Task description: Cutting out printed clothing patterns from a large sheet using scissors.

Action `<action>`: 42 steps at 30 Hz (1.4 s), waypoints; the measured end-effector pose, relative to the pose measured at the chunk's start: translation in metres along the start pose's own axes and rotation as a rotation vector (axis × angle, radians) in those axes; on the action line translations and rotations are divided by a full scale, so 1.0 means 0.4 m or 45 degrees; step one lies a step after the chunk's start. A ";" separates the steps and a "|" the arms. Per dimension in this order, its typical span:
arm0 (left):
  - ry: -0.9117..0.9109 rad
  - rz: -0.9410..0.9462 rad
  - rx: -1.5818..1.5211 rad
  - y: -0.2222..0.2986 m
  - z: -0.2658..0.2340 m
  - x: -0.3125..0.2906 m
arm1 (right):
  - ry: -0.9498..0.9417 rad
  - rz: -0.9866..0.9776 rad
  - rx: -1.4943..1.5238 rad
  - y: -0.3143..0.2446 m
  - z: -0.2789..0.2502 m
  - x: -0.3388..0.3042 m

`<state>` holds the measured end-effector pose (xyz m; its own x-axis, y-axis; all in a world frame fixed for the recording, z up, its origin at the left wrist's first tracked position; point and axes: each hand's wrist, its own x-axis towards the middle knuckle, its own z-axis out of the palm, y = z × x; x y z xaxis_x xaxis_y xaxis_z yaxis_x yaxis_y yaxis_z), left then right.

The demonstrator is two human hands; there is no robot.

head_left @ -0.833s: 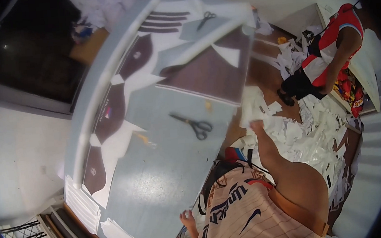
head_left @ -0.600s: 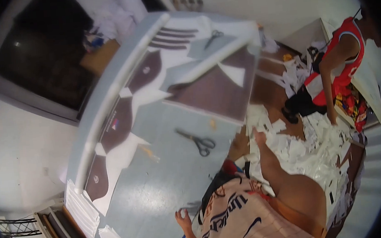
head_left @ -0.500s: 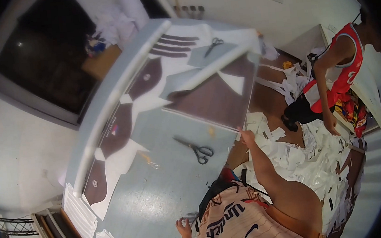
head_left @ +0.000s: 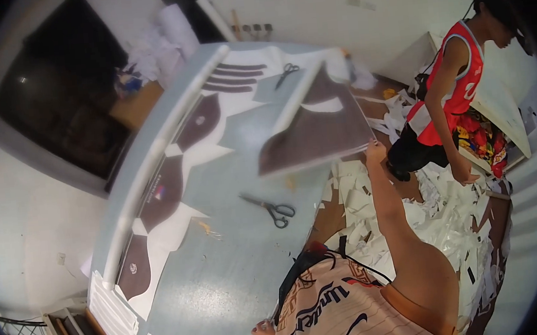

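Note:
My right hand [head_left: 375, 150] pinches the near right corner of a dark brown printed sheet [head_left: 323, 131] with white edges. The sheet's near edge is lifted over the table, and its far end runs to a white roll [head_left: 304, 97]. My left hand [head_left: 264, 331] is low beside my shirt at the table's near edge, partly hidden, its fingers loosely apart and apparently holding nothing. Black-handled scissors [head_left: 272, 210] lie on the grey-blue table [head_left: 227, 273], left of my right arm. Brown curved printed panels [head_left: 168, 189] on white material lie along the left side.
A second pair of scissors [head_left: 286, 74] lies at the table's far end. White stacked sheets [head_left: 112, 318] sit at the near left corner. Paper scraps [head_left: 375, 222] cover the floor on the right, where a person in a red vest [head_left: 446, 82] stands near an open box [head_left: 501, 128].
My right hand has moved right and away, drawing the brown sheet's corner with it and lifting its near edge. My left hand has sunk closer to my shirt. The scissors have stayed on the table.

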<state>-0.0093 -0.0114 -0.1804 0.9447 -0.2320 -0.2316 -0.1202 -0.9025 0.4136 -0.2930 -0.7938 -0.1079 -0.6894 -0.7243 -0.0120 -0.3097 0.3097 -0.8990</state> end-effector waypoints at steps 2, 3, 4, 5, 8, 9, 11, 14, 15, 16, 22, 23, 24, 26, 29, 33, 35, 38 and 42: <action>0.001 0.019 -0.106 -0.001 -0.010 0.031 | 0.147 -0.245 -0.052 -0.018 -0.089 0.027; -0.041 -0.078 -0.159 -0.007 -0.019 0.046 | 0.237 -0.393 -0.113 -0.018 -0.141 0.024; -0.053 -0.073 -0.159 -0.011 -0.023 0.063 | 0.225 -0.362 0.080 -0.034 -0.188 0.030; -0.049 0.004 -0.167 -0.015 -0.023 0.081 | 0.276 -0.427 0.086 -0.055 -0.233 0.034; -0.094 0.091 -0.274 -0.018 -0.011 0.144 | 0.521 -0.606 0.174 -0.131 -0.402 0.060; -0.137 0.005 -0.303 -0.013 -0.002 0.168 | 0.522 -0.681 0.192 -0.155 -0.454 0.072; -0.140 0.146 -0.419 0.006 0.019 0.224 | 0.676 -0.788 0.218 -0.192 -0.548 0.103; -0.137 0.239 -0.490 0.049 0.042 0.296 | 0.784 -0.639 0.117 -0.209 -0.687 0.163; -0.129 0.338 -0.548 0.066 0.042 0.317 | 0.791 -0.572 0.074 -0.211 -0.726 0.177; -0.136 0.335 -0.551 0.087 0.041 0.336 | 0.891 -0.656 0.062 -0.215 -0.770 0.191; -0.429 0.147 -0.846 0.220 -0.025 0.372 | 0.841 -0.760 -0.104 -0.302 -0.913 0.130; -0.420 0.150 -0.878 0.239 -0.038 0.369 | 0.786 -0.850 -0.046 -0.327 -0.916 0.113; -0.441 0.185 -0.905 0.253 -0.049 0.366 | 0.787 -0.893 -0.035 -0.355 -0.909 0.103; -0.484 0.221 -0.926 0.264 -0.062 0.355 | 0.662 -1.037 0.044 -0.384 -0.917 0.084; -0.547 0.204 -0.917 0.240 -0.052 0.344 | 0.650 -1.245 -0.276 -0.434 -0.910 0.094; -0.637 0.118 -0.954 0.159 -0.005 0.327 | 0.586 -1.167 -0.267 -0.495 -0.906 0.089; -0.652 0.096 -0.932 0.115 0.006 0.318 | 0.566 -1.223 -0.291 -0.521 -0.920 0.078; -0.663 0.052 -1.009 0.075 0.002 0.309 | 0.619 -1.209 -0.345 -0.540 -0.955 0.058; -0.665 0.044 -1.041 0.082 -0.009 0.320 | 0.524 -1.127 -0.398 -0.539 -0.985 0.047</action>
<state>0.1086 -0.0693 -0.1934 0.6662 -0.5635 -0.4885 0.2904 -0.4072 0.8659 -0.4971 -0.6315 0.2583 -0.2839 -0.5221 0.8043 -0.9328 -0.0438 -0.3577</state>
